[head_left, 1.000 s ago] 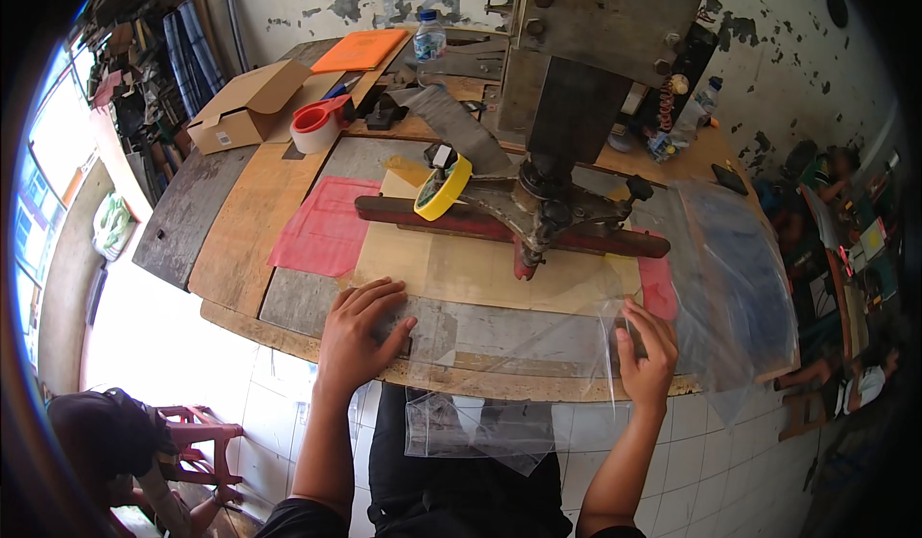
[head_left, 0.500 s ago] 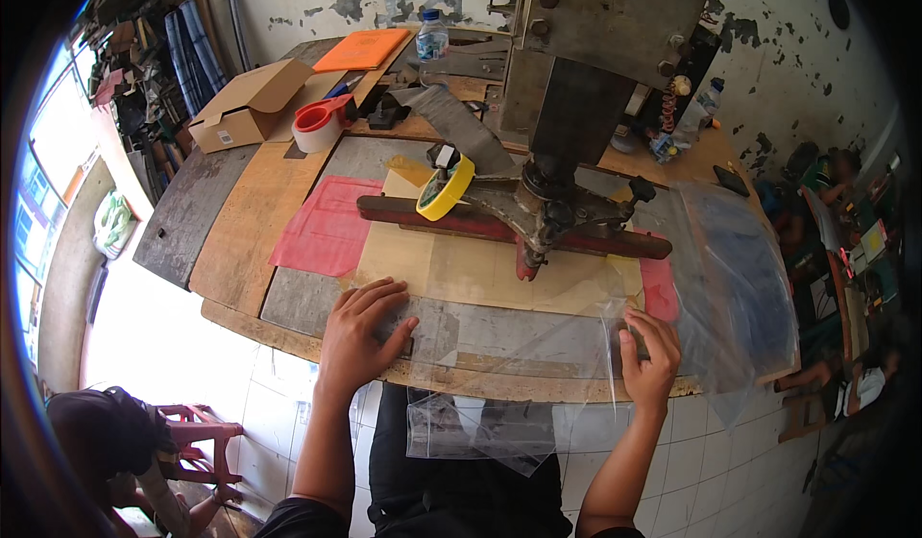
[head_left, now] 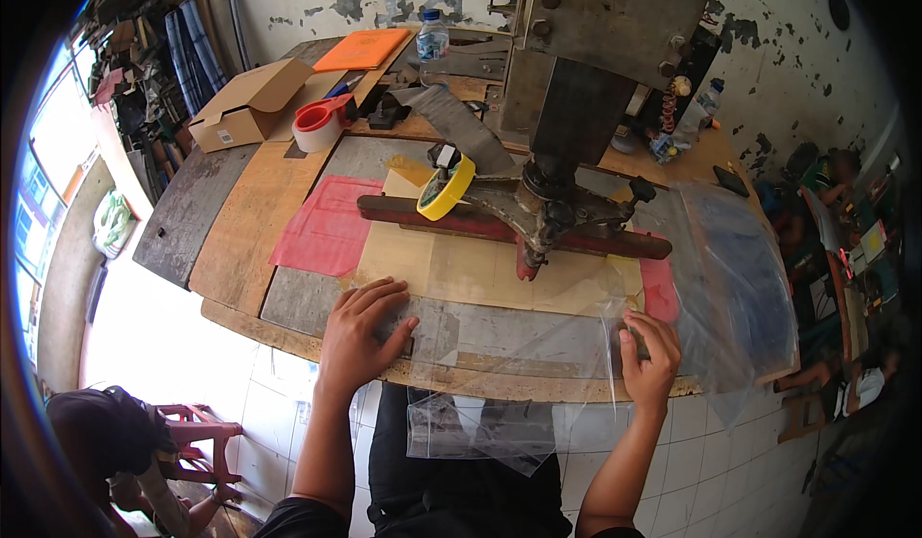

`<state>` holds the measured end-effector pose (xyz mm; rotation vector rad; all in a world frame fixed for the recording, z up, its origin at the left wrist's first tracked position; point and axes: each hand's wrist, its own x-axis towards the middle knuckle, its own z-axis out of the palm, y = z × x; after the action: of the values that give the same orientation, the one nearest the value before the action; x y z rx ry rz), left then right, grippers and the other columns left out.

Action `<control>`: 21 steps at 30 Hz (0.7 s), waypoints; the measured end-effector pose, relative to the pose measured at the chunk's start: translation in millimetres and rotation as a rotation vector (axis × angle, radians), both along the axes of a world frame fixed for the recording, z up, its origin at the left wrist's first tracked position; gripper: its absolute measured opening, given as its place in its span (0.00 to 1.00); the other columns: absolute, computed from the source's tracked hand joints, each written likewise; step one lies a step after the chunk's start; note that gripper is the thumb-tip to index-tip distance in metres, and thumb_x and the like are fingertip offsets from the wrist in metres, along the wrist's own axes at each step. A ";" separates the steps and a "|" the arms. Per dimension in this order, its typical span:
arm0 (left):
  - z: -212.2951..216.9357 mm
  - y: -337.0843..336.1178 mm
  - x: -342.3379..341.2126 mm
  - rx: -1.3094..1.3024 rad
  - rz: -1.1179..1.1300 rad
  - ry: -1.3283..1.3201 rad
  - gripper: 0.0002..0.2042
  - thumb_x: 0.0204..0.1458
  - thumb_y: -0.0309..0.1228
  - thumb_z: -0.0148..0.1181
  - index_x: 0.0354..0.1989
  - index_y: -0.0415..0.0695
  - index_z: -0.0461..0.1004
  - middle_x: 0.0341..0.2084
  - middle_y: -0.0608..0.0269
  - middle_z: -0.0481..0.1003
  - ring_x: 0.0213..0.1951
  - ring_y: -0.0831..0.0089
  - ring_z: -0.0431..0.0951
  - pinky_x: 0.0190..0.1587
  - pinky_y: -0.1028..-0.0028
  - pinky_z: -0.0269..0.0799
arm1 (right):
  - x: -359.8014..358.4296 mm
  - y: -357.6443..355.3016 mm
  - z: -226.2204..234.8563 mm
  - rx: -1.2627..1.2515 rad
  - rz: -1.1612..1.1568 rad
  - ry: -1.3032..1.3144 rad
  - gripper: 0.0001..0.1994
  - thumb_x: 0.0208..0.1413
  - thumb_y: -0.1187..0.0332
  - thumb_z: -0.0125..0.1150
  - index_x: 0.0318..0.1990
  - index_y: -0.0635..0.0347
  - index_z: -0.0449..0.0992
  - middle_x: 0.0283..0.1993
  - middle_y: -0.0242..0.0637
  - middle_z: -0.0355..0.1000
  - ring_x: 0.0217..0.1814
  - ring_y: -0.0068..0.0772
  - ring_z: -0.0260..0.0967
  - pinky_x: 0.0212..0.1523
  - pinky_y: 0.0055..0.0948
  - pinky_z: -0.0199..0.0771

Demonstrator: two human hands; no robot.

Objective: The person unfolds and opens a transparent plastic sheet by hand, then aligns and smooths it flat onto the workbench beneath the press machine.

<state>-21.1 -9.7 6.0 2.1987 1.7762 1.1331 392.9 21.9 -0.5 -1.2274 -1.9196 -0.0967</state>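
Note:
My left hand [head_left: 361, 334] rests palm down near the front of the work table, fingers stretched out beside the left edge of a clear plastic sheet [head_left: 509, 351]. With bent fingers, my right hand [head_left: 651, 357] pinches the sheet's right side. The plastic hangs over the table's front edge toward my lap. Its far part lies over a tan sheet [head_left: 408, 255], under the long metal bar [head_left: 595, 242] of a heavy press [head_left: 552, 197]. Whether the bar touches the plastic I cannot tell. A yellow tape roll [head_left: 460, 190] sits on the bar's left part.
A pink-red sheet [head_left: 322, 223] sticks out left of the tan one. More clear plastic [head_left: 744, 279] is piled at right. Farther back are a cardboard box [head_left: 240, 110], a red tape dispenser [head_left: 325, 120], an orange folder [head_left: 361, 49] and a bottle [head_left: 432, 36]. People sit at lower left and far right.

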 end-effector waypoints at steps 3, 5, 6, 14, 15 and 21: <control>-1.0 0.1 -0.3 -0.002 0.000 0.000 0.15 0.55 0.35 0.71 0.48 0.41 0.84 0.55 0.55 0.84 0.63 0.55 0.80 0.66 0.56 0.70 | -0.2 -0.1 -0.3 0.000 0.000 -0.001 0.08 0.60 0.73 0.68 0.44 0.66 0.84 0.48 0.43 0.85 0.50 0.49 0.81 0.55 0.41 0.77; -2.0 0.1 -0.8 -0.003 0.000 -0.002 0.15 0.55 0.35 0.71 0.48 0.41 0.84 0.55 0.55 0.84 0.63 0.55 0.80 0.66 0.56 0.70 | -0.2 -0.3 -0.3 -0.001 -0.001 -0.002 0.08 0.60 0.73 0.68 0.44 0.66 0.84 0.48 0.43 0.85 0.50 0.49 0.81 0.55 0.41 0.77; -2.2 0.4 -1.0 0.001 -0.002 -0.001 0.15 0.55 0.35 0.71 0.48 0.41 0.84 0.55 0.55 0.83 0.63 0.55 0.79 0.66 0.56 0.70 | 0.3 0.0 -0.8 -0.003 -0.001 0.001 0.08 0.60 0.73 0.68 0.44 0.66 0.84 0.48 0.43 0.85 0.50 0.49 0.81 0.55 0.41 0.77; -3.7 0.0 -1.2 0.030 -0.009 0.004 0.15 0.56 0.35 0.71 0.49 0.41 0.84 0.56 0.55 0.83 0.63 0.55 0.79 0.66 0.55 0.70 | -0.3 -0.4 0.2 0.006 -0.010 0.006 0.08 0.60 0.73 0.69 0.45 0.66 0.84 0.47 0.45 0.85 0.50 0.49 0.81 0.56 0.41 0.77; -5.6 0.1 -1.9 0.025 -0.008 0.005 0.15 0.56 0.35 0.71 0.49 0.41 0.84 0.56 0.55 0.83 0.63 0.55 0.79 0.66 0.55 0.70 | 0.1 -0.4 -1.0 -0.009 -0.025 0.018 0.09 0.60 0.72 0.69 0.46 0.66 0.84 0.48 0.45 0.84 0.51 0.49 0.81 0.56 0.41 0.76; -4.2 -4.7 -2.4 0.027 0.004 -0.005 0.15 0.57 0.36 0.70 0.49 0.42 0.84 0.56 0.56 0.83 0.64 0.56 0.79 0.67 0.55 0.69 | -1.6 2.4 -3.2 -0.101 -0.079 0.072 0.14 0.62 0.68 0.70 0.51 0.63 0.81 0.52 0.45 0.82 0.55 0.51 0.78 0.58 0.45 0.74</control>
<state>-23.4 -14.4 1.8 2.2054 1.7749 1.1693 391.3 24.4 -3.7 -1.3560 -1.8326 0.0030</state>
